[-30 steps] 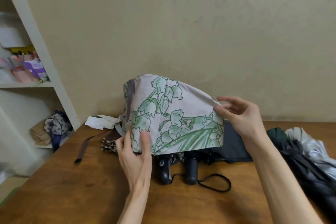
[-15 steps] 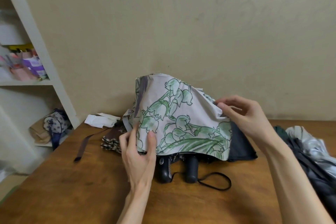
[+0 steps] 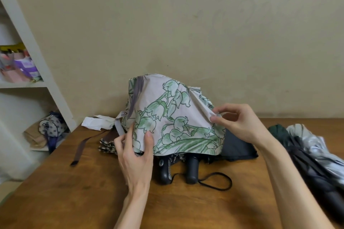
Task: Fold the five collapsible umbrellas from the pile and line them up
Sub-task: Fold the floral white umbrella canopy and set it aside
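Note:
A pale umbrella with green flower print [image 3: 167, 117] stands raised over the pile at the table's middle. My left hand [image 3: 135, 154] grips its lower left edge, thumb on the front of the cloth. My right hand [image 3: 236, 122] pinches a fold of the canopy at its right side. Beneath it lie two black umbrella handles [image 3: 191, 169] with a black wrist loop [image 3: 217, 182], a dark grey umbrella [image 3: 238, 147] and a brown checked umbrella [image 3: 107, 144] with a long brown strap [image 3: 81, 147].
The wooden table [image 3: 74, 201] meets a beige wall behind. At the right edge lies a heap of dark green and silver umbrellas [image 3: 312, 154]. Crumpled white paper [image 3: 96, 121] sits at the back left. A white shelf unit [image 3: 37, 80] with a spotted bag [image 3: 53, 126] stands left.
My right hand has gathered the canopy's right side inward and now pinches a fold. The flowered cloth has bunched toward the middle. My left hand keeps its grip low on the left.

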The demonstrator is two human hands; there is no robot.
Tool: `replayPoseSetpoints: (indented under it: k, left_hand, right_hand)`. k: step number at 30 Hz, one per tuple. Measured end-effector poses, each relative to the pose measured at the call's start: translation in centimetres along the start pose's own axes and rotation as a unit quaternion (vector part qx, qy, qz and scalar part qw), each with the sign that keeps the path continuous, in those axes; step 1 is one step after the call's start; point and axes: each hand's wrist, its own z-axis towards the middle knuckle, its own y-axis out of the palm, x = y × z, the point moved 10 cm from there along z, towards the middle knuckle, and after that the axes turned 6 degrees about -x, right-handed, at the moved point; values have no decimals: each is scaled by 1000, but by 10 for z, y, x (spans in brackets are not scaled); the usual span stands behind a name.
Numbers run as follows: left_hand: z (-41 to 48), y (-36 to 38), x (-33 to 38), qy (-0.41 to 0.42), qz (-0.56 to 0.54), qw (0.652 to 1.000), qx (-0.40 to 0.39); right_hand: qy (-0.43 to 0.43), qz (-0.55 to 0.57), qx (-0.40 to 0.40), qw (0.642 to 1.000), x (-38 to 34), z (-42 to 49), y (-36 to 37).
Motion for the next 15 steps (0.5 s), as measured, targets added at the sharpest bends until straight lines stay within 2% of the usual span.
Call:
replayPoseSetpoints:
  k: [3, 8, 15]
  left_hand:
    - [0, 1, -1, -2, 6, 1000, 0]
    - [1, 5, -6, 0, 22, 1000, -2]
    - [3, 6, -5, 1, 31, 999, -7]
  right_hand:
    - [-1, -68, 40, 997, 1, 1, -2]
    - [-63, -139, 107, 982, -21, -1, -11]
    - [-84, -152, 87, 981, -34, -6, -28]
